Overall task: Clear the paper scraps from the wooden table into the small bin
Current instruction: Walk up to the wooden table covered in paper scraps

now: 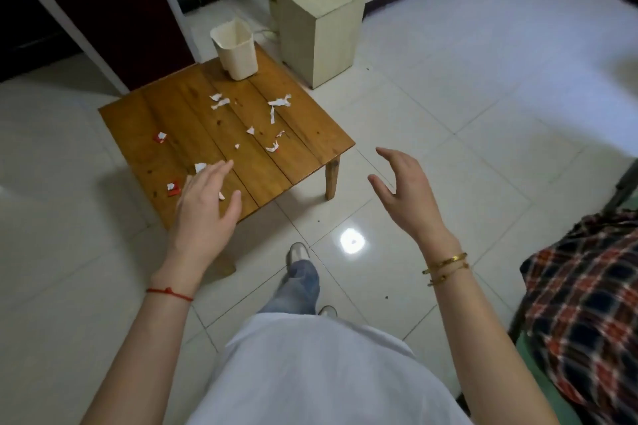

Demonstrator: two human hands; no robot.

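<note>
A low wooden table [179, 114] stands on the tiled floor, with several white and red paper scraps scattered over it, such as a long white strip [279, 103] and a red piece [160, 137]. A small cream bin [236, 50] stands upright at the table's far corner, and I cannot see inside it. My left hand [203, 207] hovers over the near edge of the table, fingers spread, holding nothing; a small scrap [221, 196] peeks out beside its thumb. My right hand [405, 193] is open in the air over the floor, right of the table.
A tall beige box [321, 28] stands on the floor just beyond the table's far right corner. A dark cabinet [86, 10] lies at the back left. A plaid cloth [587, 304] covers furniture at the right. My own leg and foot [298, 272] are near the table's front corner.
</note>
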